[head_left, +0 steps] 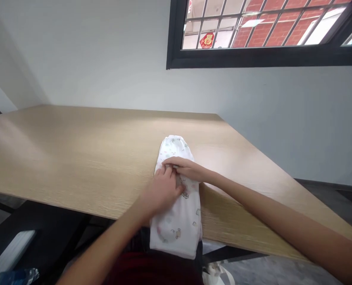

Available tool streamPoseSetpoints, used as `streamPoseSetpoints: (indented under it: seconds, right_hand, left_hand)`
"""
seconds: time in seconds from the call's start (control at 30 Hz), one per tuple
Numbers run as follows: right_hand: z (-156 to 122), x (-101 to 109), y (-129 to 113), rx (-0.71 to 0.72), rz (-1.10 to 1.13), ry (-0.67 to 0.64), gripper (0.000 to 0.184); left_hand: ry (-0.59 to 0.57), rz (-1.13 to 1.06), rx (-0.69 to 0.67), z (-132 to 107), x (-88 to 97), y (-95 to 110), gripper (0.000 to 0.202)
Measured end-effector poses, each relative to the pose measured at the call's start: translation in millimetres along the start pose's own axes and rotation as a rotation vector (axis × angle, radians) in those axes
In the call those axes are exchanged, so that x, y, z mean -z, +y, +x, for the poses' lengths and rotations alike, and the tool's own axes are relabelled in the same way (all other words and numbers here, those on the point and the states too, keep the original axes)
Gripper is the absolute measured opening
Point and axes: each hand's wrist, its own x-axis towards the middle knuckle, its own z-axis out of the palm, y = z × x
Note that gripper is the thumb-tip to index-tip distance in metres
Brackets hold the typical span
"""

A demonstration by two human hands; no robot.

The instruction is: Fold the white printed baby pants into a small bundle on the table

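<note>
A long, narrow piece of folded white fabric [176, 233] with small printed animal figures lies lengthwise on the wooden table, its near end hanging over the front edge. It may be a small garment, but I cannot tell which kind. My left hand [164, 190] rests palm down on its left and middle part, fingers spread loosely, slightly blurred. Just beyond, my right hand [188, 168] lies flat across the cloth from the right, and its fingers touch or overlap the left fingertips. Neither hand grips the fabric.
The wooden table [89, 150] stretches far to the left and ends in a slanting edge on the right. Behind it are a pale wall [104, 51] and a barred window [253, 55]. A dark bench [45, 225] at lower left bears a white flat object [14, 249] and a clear plastic thing [18, 276].
</note>
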Motion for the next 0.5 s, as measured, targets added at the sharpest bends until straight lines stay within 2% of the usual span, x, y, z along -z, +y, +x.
streamPoseSetpoints:
  seconds: [0.07, 0.1, 0.2, 0.27, 0.33, 0.37, 0.43, 0.5]
  right_hand:
    - [20, 11, 17, 0.01, -0.107, 0.04, 0.039]
    - [32, 17, 26, -0.031, -0.144, 0.089, 0.038]
    - [62, 31, 51, -0.221, -0.176, 0.298, 0.033]
    - [73, 33, 62, -0.24, -0.19, 0.368, 0.031]
    - [75, 32, 68, -0.159, -0.226, 0.363, 0.031]
    - [74, 31, 68, -0.113, -0.243, 0.351, 0.032]
    - [70, 32, 64, -0.076, -0.267, 0.333, 0.035]
    - [65, 35, 53, -0.111, -0.314, 0.279, 0.035]
  left_hand:
    - [0.0, -0.016, -0.003, -27, -13.0, 8, 0.043]
    - [-0.004, -0.035, -0.016, -46, -15.0, 12, 0.042]
    - [-0.065, -0.098, -0.12, -101, -6.1, 17, 0.038]
    - [-0.138, -0.114, -0.189, -122, 4.1, 15, 0.037]
    - [-0.162, -0.109, -0.2, -128, 9.2, 9, 0.041]
    - [-0.138, -0.091, -0.178, -128, 8.5, 6, 0.047]
    - [-0.019, -0.004, -0.114, -125, 0.5, -1, 0.061]
    - [0.12, 0.126, -0.098, -122, -11.8, -8, 0.069]
